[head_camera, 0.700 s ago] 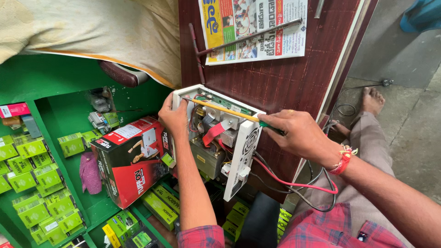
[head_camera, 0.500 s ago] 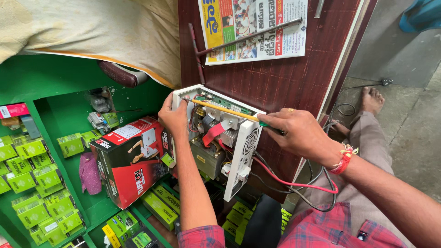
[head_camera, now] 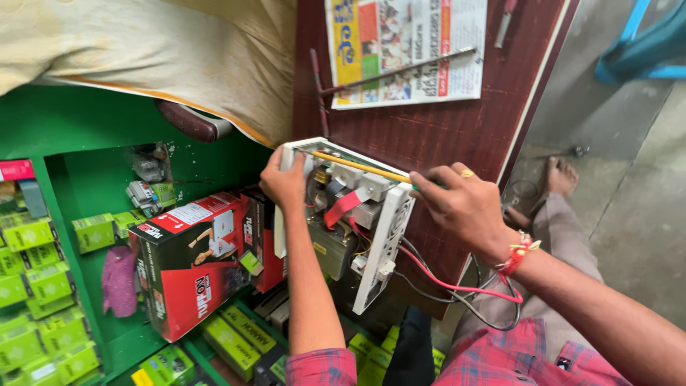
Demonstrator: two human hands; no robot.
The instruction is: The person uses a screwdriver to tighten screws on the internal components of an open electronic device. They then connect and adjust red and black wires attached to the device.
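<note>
While the open white electrical unit [head_camera: 343, 221] stands on edge against the side of the dark red worktop [head_camera: 443, 136], its insides face the camera: a red wire, metal blocks and a transformer-like part show inside the casing. Compared with half a second ago almost nothing has shifted; the casing sits at the same tilt and both hands are where they were, so the probing inside the unit is steady work rather than a new move. The left hand [head_camera: 284, 180] is closed over the unit's upper left edge, bracing it. The right hand [head_camera: 457, 204] is closed around the handle of a yellow-shafted screwdriver [head_camera: 357, 166], which lies across the top of the casing, its tip near the far upper corner by the left hand. Red and grey cables [head_camera: 457, 289] trail from the unit's lower side under the right wrist. Left of the unit stands a red and black box [head_camera: 189, 261] on green shelving [head_camera: 64, 214]; a newspaper [head_camera: 407, 46] lies on the worktop above.
</note>
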